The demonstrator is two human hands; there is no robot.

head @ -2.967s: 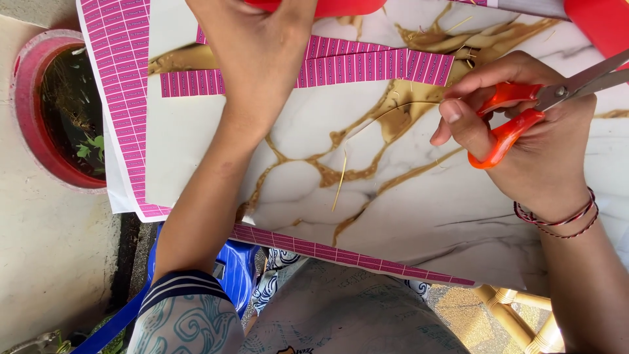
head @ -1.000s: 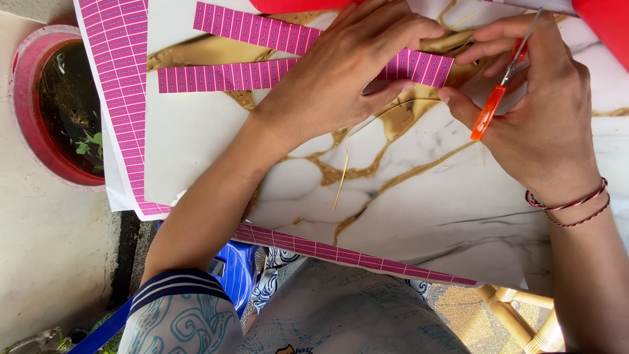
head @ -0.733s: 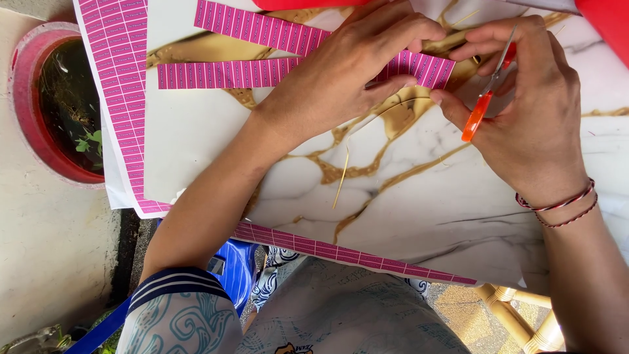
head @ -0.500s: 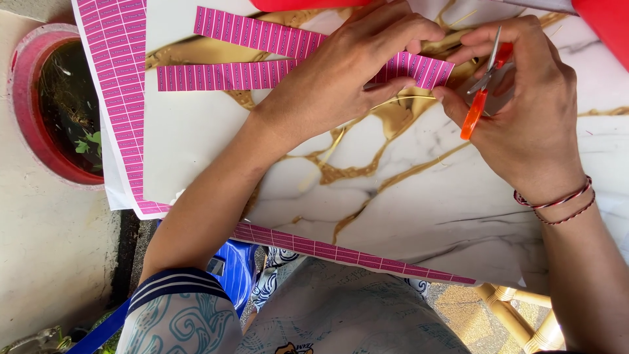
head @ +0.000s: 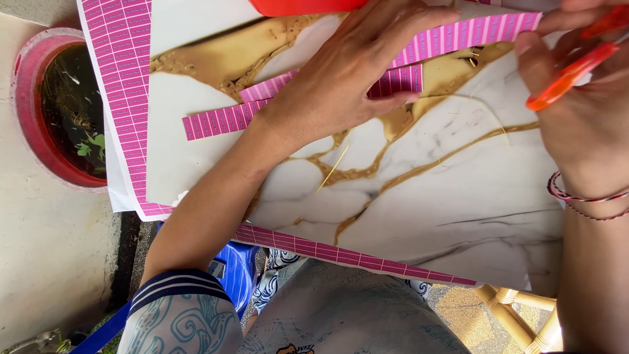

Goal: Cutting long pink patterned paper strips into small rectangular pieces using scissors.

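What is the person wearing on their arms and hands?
Both hands are bare, with no gloves or rings showing. The left hand goes up to a short sleeve that is pale with blue swirls and a dark blue and white striped cuff. The right hand has thin red and white string bracelets around the wrist.
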